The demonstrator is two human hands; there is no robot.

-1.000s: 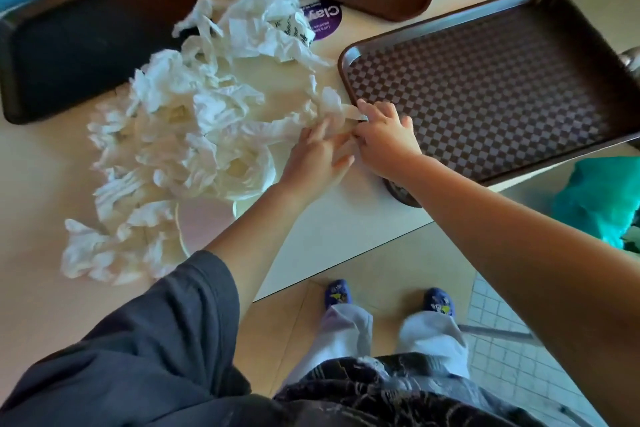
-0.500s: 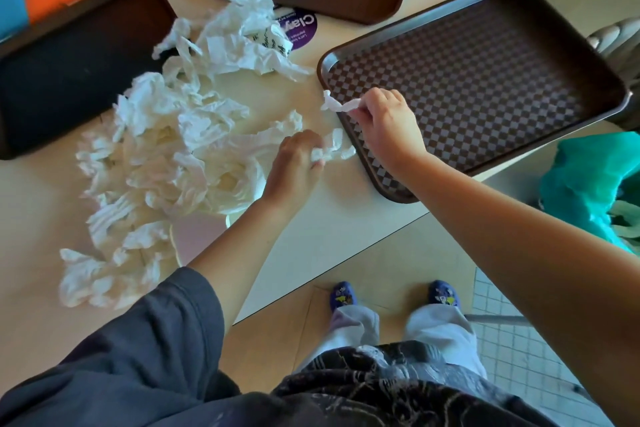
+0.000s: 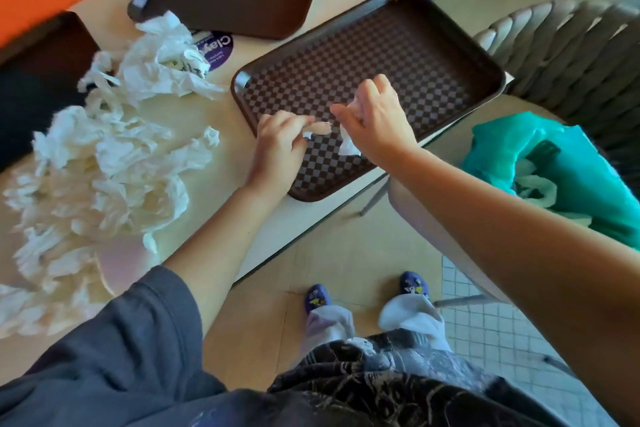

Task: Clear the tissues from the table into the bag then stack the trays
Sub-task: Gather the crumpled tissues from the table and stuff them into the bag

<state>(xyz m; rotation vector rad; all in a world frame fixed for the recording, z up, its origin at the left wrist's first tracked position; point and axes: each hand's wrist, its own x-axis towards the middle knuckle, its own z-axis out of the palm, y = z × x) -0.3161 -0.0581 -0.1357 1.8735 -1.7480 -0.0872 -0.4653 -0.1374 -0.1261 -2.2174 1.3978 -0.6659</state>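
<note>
Both our hands (image 3: 277,142) (image 3: 377,121) pinch tissue scraps (image 3: 320,127) above the checked tray (image 3: 450,55), ready for the bag (image 3: 568,163) beside it.

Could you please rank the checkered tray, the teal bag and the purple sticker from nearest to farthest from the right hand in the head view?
1. Checkered tray, directly under the right hand.
2. Teal bag, to its right.
3. Purple sticker, far left on the table.

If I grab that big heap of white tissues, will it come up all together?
Probably not. The tissue pile looks like many loose, crumpled pieces, so some would likely drop off. It seems light and floppy: the tissue scrap the left hand pinches droops limply. A push would likely scatter it.
</note>
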